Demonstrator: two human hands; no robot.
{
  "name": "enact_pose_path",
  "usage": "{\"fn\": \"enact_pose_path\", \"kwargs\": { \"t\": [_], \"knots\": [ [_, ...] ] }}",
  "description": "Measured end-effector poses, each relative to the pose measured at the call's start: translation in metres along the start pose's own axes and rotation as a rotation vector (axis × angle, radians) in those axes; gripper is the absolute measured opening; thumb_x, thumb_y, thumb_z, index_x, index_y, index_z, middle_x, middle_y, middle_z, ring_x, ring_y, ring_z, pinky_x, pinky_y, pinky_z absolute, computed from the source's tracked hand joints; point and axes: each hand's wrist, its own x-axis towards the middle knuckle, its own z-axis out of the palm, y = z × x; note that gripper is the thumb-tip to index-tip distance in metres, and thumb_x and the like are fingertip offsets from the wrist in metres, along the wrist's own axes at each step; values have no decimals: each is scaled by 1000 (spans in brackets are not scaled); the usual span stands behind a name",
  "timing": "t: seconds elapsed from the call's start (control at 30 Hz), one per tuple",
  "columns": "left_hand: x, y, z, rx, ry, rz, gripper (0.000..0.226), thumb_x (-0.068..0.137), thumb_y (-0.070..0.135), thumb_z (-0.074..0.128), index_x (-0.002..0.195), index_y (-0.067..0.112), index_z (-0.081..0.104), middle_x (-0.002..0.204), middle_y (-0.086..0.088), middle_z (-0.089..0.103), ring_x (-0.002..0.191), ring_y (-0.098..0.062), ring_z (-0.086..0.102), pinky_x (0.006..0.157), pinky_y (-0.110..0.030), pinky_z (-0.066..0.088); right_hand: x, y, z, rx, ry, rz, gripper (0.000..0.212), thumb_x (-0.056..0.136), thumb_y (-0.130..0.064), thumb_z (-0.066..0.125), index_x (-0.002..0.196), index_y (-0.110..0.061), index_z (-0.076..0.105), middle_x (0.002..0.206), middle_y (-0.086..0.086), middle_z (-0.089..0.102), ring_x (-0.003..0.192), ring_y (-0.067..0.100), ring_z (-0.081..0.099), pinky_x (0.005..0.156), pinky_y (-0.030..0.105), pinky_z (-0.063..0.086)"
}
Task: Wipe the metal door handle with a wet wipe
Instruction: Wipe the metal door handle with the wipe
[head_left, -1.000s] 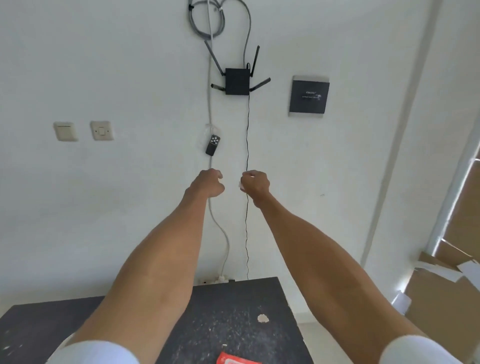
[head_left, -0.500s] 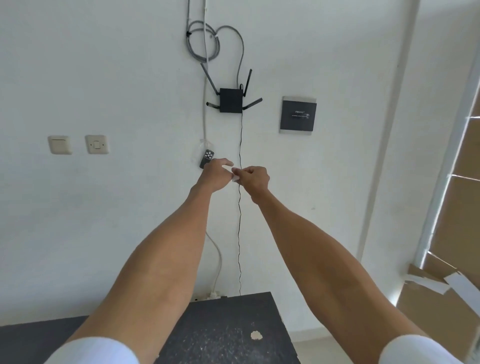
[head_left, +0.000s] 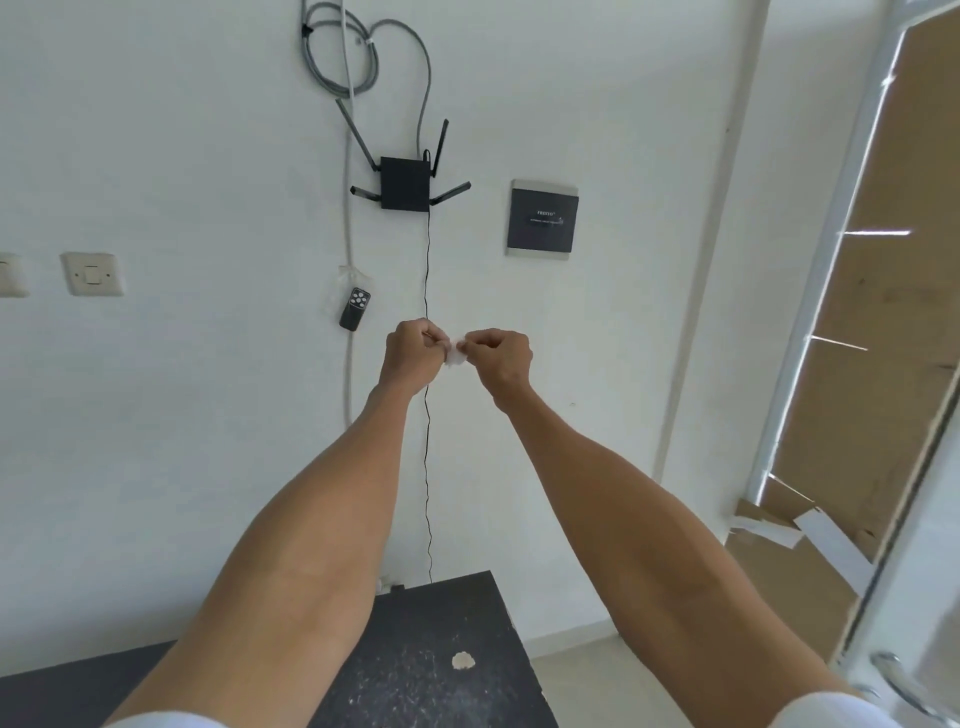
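Fingertips that met half a second ago have eased apart, and a small white wet wipe (head_left: 456, 354) now shows between them. The view has swung right as well, bringing the door's handle in at the bottom corner.

Far left on the white wall sits a light switch (head_left: 92, 274). Next along, grey cables (head_left: 353, 57) loop high up and run down to a black router (head_left: 405, 183) with its antennas spread. A small black remote (head_left: 355, 308) hangs below it in a clear bag.

Now the arms, both reaching out at chest height. The left grip (head_left: 413, 353) has its fingers curled in, pinching the wipe's left edge. A thin black cord (head_left: 427, 441) drops from the router behind that hand. The right grip (head_left: 501, 358) is curled the same way and pinches the right edge, so the wipe is held up in the air between the two, in front of the wall.

Below the forearms lies a dark speckled tabletop (head_left: 415, 675) with a pale scrap (head_left: 462, 661) on it. Right of the hands a black panel (head_left: 543, 217) is fixed to the wall.

Further right stands a white-framed door (head_left: 818, 291) with brown cardboard (head_left: 893, 322) showing behind it. At the very bottom right is the metal door handle (head_left: 898, 683), well apart from the wipe, with neither hand on it.
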Motion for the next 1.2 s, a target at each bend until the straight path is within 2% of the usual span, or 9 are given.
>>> {"fn": "enact_pose_path", "kwargs": {
  "t": [0.27, 0.37, 0.43, 0.57, 0.73, 0.87, 0.97, 1.07, 1.2],
  "knots": [
    [6, 12, 63, -142, -7, -18, 11, 86, 8, 56, 89, 13, 66, 83, -6, 67, 79, -22, 63, 64, -25, 47, 5, 4, -64, -48, 69, 37, 44, 75, -7, 70, 118, -16, 63, 91, 5, 70, 85, 20, 66, 65, 21, 48],
    [3, 22, 82, -168, -8, -38, 19, 86, 5, 50, 97, 15, 62, 83, -5, 63, 76, -22, 61, 54, -21, 42, 6, 7, -94, -65, 127, 62, 43, 76, -5, 66, 118, -13, 63, 91, 6, 71, 87, 24, 67, 74, 27, 53],
    [4, 30, 93, -182, -44, -40, 23, 84, 3, 48, 99, 15, 62, 83, -6, 63, 79, -25, 64, 57, -24, 48, 7, 9, -114, -70, 161, 82, 42, 76, -6, 65, 118, -13, 64, 96, 9, 72, 89, 26, 69, 77, 29, 55],
    [-2, 54, 116, -247, -105, -54, 24, 80, 1, 44, 85, 18, 59, 75, -3, 60, 84, -32, 68, 77, -43, 60, 5, 7, -149, -96, 211, 70, 37, 77, -7, 62, 113, -15, 66, 89, 5, 72, 83, 25, 69, 67, 24, 52],
    [-24, 98, 156, -364, -157, -77, 30, 72, 3, 42, 58, 20, 63, 69, 0, 62, 69, -22, 60, 80, -42, 60, 2, -2, -201, -114, 266, 46, 34, 77, -3, 53, 104, -15, 70, 87, 7, 71, 86, 27, 67, 84, 40, 58],
    [-42, 135, 194, -460, -181, -92, 19, 74, 21, 61, 69, 3, 64, 71, -4, 63, 70, -24, 59, 73, -35, 57, 0, -7, -252, -116, 315, 39, 29, 78, -2, 53, 72, -20, 75, 79, -3, 71, 85, 19, 63, 88, 43, 57],
    [-57, 157, 224, -430, -201, -2, 7, 74, 17, 70, 75, 11, 67, 72, 0, 64, 71, -21, 61, 70, -30, 55, -3, -8, -293, -92, 371, 66, 16, 79, -8, 64, 72, -16, 75, 76, -2, 70, 86, 20, 66, 88, 42, 58],
    [-72, 174, 256, -411, -281, 50, 22, 75, -1, 62, 81, 17, 73, 83, 1, 67, 82, -21, 61, 70, -27, 53, -5, -6, -334, -112, 407, 49, 10, 79, -5, 68, 82, -9, 76, 79, 3, 71, 84, 22, 67, 87, 41, 58],
    [-90, 197, 296, -410, -384, 61, 33, 78, -6, 54, 89, 14, 78, 110, -7, 70, 101, -23, 63, 88, -34, 55, -9, -1, -381, -183, 460, 55, 23, 78, 1, 60, 89, -8, 77, 88, 6, 71, 86, 22, 66, 85, 40, 59]
  ]
}}
